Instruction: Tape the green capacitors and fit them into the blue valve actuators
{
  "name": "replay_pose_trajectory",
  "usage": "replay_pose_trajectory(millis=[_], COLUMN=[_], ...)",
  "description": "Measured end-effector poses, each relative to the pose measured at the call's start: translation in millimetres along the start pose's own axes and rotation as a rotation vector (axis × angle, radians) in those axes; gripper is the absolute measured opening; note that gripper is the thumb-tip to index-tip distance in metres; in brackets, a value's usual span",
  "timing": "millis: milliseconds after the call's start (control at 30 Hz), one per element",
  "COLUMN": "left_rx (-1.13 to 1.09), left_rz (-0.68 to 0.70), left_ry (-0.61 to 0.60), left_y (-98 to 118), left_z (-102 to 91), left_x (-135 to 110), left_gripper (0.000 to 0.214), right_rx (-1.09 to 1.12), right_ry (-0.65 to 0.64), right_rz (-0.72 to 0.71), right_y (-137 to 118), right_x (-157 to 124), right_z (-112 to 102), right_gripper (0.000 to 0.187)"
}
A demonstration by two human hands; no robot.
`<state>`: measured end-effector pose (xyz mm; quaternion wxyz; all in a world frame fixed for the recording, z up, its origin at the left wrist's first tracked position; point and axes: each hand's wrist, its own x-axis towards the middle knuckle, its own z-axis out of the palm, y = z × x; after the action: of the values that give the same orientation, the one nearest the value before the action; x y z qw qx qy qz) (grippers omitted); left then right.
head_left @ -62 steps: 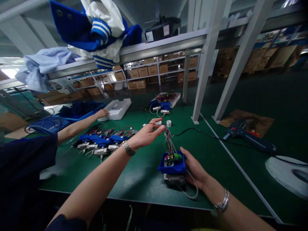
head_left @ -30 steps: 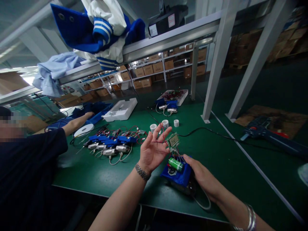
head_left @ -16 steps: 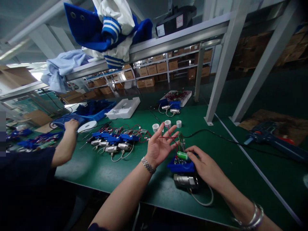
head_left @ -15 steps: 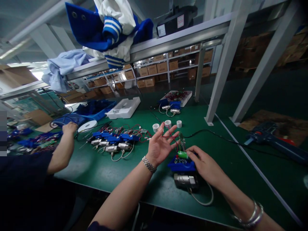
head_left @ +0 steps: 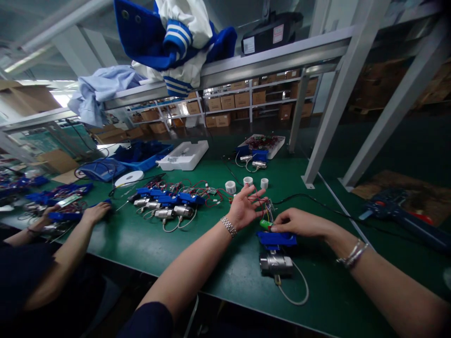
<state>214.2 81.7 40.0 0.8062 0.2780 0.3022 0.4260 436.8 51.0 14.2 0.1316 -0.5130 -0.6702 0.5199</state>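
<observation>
A blue housing (head_left: pixel 276 239) on a metal valve body (head_left: pixel 276 264) stands on the green bench (head_left: pixel 197 263) in front of me. My right hand (head_left: pixel 299 222) pinches a green cylindrical cell (head_left: pixel 266 225) at the housing's top. My left hand (head_left: pixel 245 207) hovers just left of it, palm up and fingers spread, with thin red wires (head_left: pixel 256 200) draped across the fingers. A grey cable (head_left: pixel 298 291) loops from the valve toward the bench edge.
A row of similar blue-and-metal units (head_left: pixel 165 204) lies to the left. Three white caps (head_left: pixel 246 183) stand beyond my hands. A co-worker's hand (head_left: pixel 97 211) rests at the far left. A white foam tray (head_left: pixel 183 156), a blue power tool (head_left: pixel 394 213) and steel posts (head_left: pixel 331 108) surround the area.
My hands have lowered toward the bench. My right hand moved onto the green cell at the housing's top. The co-worker's arm dropped toward the near left.
</observation>
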Motion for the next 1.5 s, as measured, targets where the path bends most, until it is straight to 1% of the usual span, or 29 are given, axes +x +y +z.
replay_pose_trajectory(millis=[100,233,333,467,533,667,767,867,933,1000,1100,1200,1267,1333,1400,1500], left_rx=[0.073,0.260,0.447,0.681,0.766,0.879,0.932,0.959,0.962,0.944,0.871,0.761,0.681,0.605,0.507,0.349], left_rz=[-0.039,-0.143,-0.216,-0.248,-0.231,-0.157,-0.112,-0.046,0.021,0.091,0.158,0.150,0.119,0.079,0.032,-0.079], left_ry=[0.013,0.017,0.024,0.043,0.041,0.052,0.076,0.127,0.160,0.161,0.079,-0.046,-0.112,-0.153,-0.184,-0.243], left_y=[2,14,25,37,42,46,45,42,41,40,32,13,-4,-22,-39,-61], left_z=[-2.6,-10.2,-17.8,-24.0,-24.2,-21.2,-19.7,-19.6,-18.4,-14.5,-2.4,14.1,24.2,31.5,35.2,34.8], left_x=[9,19,24,25,24,19,13,5,-4,-20,-52,-85,-104,-119,-129,-139], left_gripper=[0.043,0.043,0.040,0.038,0.037,0.039,0.038,0.038,0.037,0.032,0.032,0.045,0.054,0.059,0.058,0.061], right_rx=[0.014,0.090,0.162,0.211,0.223,0.255,0.301,0.380,0.463,0.572,0.735,0.834,0.859,0.849,0.799,0.680], right_ry=[0.001,0.039,0.053,0.015,0.005,-0.001,0.041,0.118,0.142,0.142,0.164,0.182,0.140,0.072,0.040,0.100], right_rz=[0.033,0.046,0.038,-0.012,-0.032,-0.033,-0.069,-0.136,-0.172,-0.214,-0.300,-0.387,-0.422,-0.444,-0.460,-0.422], right_y=[4,8,9,12,14,18,12,-3,-15,-26,-39,-50,-55,-56,-51,-36], right_x=[11,9,3,2,5,9,7,-3,-15,-29,-49,-65,-76,-88,-101,-120], right_z=[0,-7,-11,-5,1,7,4,-5,-13,-20,-22,-9,9,33,58,88], right_gripper=[0.040,0.027,0.025,0.021,0.021,0.030,0.028,0.031,0.039,0.044,0.040,0.029,0.027,0.027,0.024,0.022])
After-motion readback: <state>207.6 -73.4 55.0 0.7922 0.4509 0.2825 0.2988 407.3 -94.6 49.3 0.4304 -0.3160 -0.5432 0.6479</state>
